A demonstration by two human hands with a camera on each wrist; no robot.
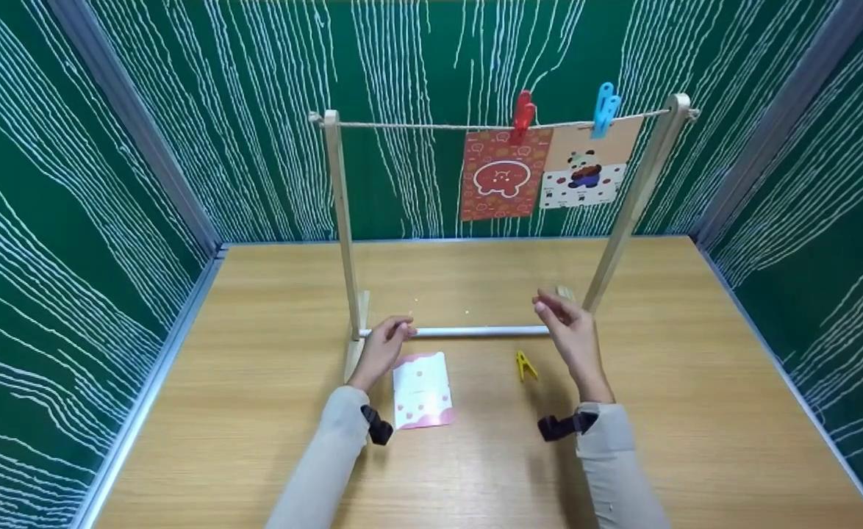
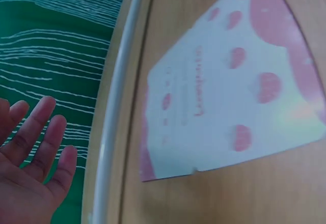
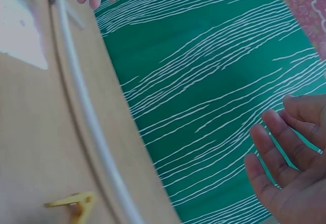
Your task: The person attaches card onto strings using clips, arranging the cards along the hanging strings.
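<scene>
You face a wooden table (image 1: 696,411) walled in by green panels, and on it stands a wooden drying frame (image 1: 343,220) with a string across the top. At two o'clock on that string a red peg (image 1: 523,114) holds an orange card (image 1: 503,176), and just beside it a blue peg (image 1: 606,109) holds a panda card (image 1: 586,173).

Your left hand (image 1: 384,347) hangs by the frame's white base rod (image 1: 483,332) at its nine o'clock end, fingers loosely spread and holding nothing. Your right hand (image 1: 571,330) hovers at the three o'clock end, fingers relaxed and likewise empty.

The pink-and-white card (image 1: 422,389) lies flat on the table at six o'clock of the rod, just right of your left wrist. It looks thin, light and bendy, probably slick; take it by an edge or corner.

The yellow peg (image 1: 525,364) lies near your right hand, small, stiff and springy; pinch its tail ends.
</scene>
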